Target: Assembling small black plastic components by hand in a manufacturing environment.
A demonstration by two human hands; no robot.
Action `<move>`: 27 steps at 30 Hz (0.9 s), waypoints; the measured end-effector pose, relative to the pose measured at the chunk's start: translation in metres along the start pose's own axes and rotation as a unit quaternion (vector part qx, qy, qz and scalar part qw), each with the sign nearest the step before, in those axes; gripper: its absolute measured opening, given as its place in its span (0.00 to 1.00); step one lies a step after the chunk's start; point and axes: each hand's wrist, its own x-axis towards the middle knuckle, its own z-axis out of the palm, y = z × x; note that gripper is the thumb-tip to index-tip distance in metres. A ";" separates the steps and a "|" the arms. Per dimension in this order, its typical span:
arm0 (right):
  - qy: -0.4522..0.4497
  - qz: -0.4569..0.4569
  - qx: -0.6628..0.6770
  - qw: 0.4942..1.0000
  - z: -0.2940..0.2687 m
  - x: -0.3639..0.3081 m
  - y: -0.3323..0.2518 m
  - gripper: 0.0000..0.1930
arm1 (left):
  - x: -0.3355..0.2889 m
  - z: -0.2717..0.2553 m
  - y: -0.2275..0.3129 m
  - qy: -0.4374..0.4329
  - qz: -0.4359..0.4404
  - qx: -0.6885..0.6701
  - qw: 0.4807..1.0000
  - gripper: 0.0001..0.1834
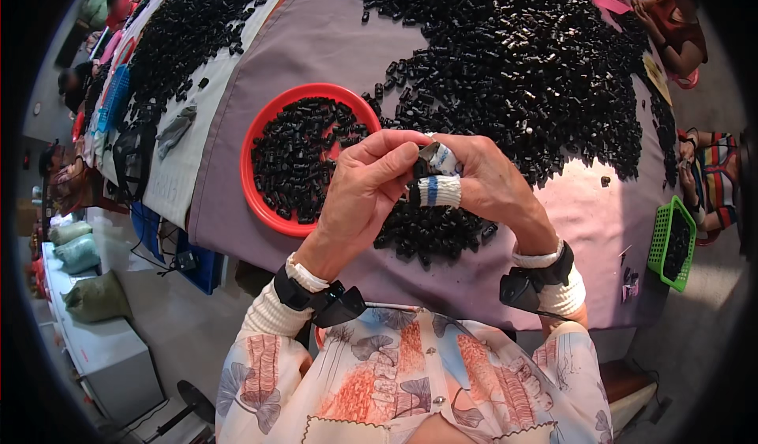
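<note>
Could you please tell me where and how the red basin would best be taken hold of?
Probably grip the red basin by its rim, coming from the person's left: the edge is raised and exposed there, while the left hand covers part of the opposite side in this view. Since it holds many loose black pieces, keeping it level seems wise.

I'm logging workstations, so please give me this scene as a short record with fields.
Left hand: left hand, thumb and forefinger pinched close at the right hand's fingers
Right hand: right hand, fingers curled, with white-and-blue finger wraps
Grip contents: too small and covered to tell
Loose pieces: small black pieces in a wide spread beyond the hands, more beneath them
Containers: round red basket holding black pieces, left of the hands; green basket at far right
Surface: purple-grey cloth
</note>
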 end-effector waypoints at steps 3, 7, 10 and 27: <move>-0.010 0.006 -0.001 1.000 -0.001 0.001 -0.001 0.18 | 0.000 0.004 0.000 0.014 0.003 -0.011 1.000 0.10; -0.017 0.006 0.006 1.000 0.000 0.000 0.000 0.18 | 0.000 0.002 0.001 0.002 0.009 -0.002 1.000 0.09; -0.008 -0.006 0.014 1.000 0.001 0.000 0.001 0.17 | 0.001 0.001 0.001 -0.005 0.008 0.006 1.000 0.09; 0.041 0.006 0.071 0.997 0.001 -0.001 -0.006 0.13 | 0.001 -0.003 -0.002 -0.038 -0.002 -0.073 0.997 0.12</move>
